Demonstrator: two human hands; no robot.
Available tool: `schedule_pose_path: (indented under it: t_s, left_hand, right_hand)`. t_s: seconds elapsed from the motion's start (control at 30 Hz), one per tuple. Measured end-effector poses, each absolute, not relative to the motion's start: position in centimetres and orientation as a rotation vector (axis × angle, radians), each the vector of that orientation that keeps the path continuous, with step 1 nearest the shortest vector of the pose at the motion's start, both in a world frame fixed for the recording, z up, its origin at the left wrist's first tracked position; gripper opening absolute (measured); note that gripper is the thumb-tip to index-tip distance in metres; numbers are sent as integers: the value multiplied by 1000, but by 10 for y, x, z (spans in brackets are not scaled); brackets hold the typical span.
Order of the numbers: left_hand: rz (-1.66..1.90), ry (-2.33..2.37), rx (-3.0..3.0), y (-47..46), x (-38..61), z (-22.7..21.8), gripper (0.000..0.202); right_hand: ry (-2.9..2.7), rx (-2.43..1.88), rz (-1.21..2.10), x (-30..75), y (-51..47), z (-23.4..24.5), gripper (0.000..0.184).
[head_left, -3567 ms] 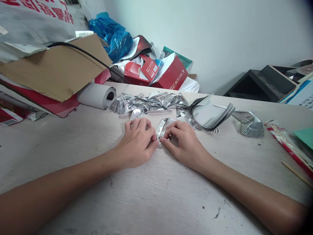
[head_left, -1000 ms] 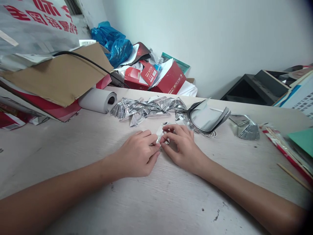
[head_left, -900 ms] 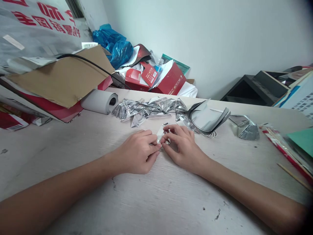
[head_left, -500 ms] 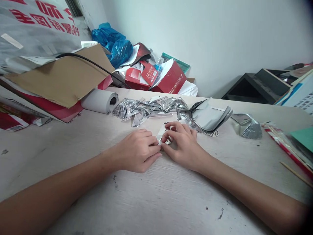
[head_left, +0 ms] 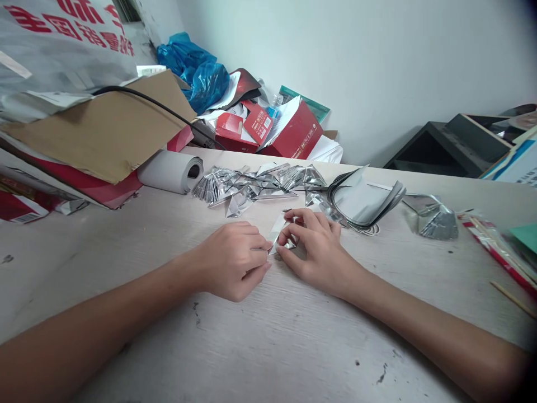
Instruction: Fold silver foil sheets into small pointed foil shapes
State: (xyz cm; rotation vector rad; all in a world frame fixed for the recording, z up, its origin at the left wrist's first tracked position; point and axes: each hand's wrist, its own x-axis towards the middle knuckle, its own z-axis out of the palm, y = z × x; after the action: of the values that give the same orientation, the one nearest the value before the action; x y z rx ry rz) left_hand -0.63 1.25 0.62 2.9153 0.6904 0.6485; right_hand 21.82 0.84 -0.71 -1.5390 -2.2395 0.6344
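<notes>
A small folded piece of silver foil paper (head_left: 277, 228) lies on the whitish table between my two hands. My right hand (head_left: 312, 246) is bent over its right side, with thumb and fingers closed on it and covering much of it. At its lower left corner are the curled fingertips of my left hand (head_left: 237, 260), closed against the edge; the exact pinch is partly hidden. Just beyond my hands is a heap of folded silver foil pieces (head_left: 241, 198). A curved stack of silver-grey sheets (head_left: 356, 204) stands behind my right hand.
A fanned bundle of foil pieces (head_left: 438, 221) is at the right, near a red-edged plastic packet (head_left: 499, 252) and a thin wooden stick (head_left: 514, 299). A white paper roll (head_left: 168, 170) and a cardboard sheet (head_left: 109, 131) are at the left. Red boxes (head_left: 293, 131) stand behind.
My left hand has drawn slightly left and down from my right hand, showing more of the foil's lower corner. My right hand stays nearly in place. The view has shifted slightly.
</notes>
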Motion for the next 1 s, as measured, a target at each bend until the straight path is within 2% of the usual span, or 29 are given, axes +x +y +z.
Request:
schedule_pose_path:
  t_s: [0.2,0.73,1.0]
  left_hand:
    - [731,604,2967,15,-7,0,19]
    - [681,669,2969,13,-4,-3,24]
    - [705,659,2960,13,-3,-2,24]
  right_hand:
    - [-2258,-1529,620,220,7,-7,18]
    - [-2216,-1574,717,219,10,-3,13]
    - [-2208,-1583,774,220,12,-3,24]
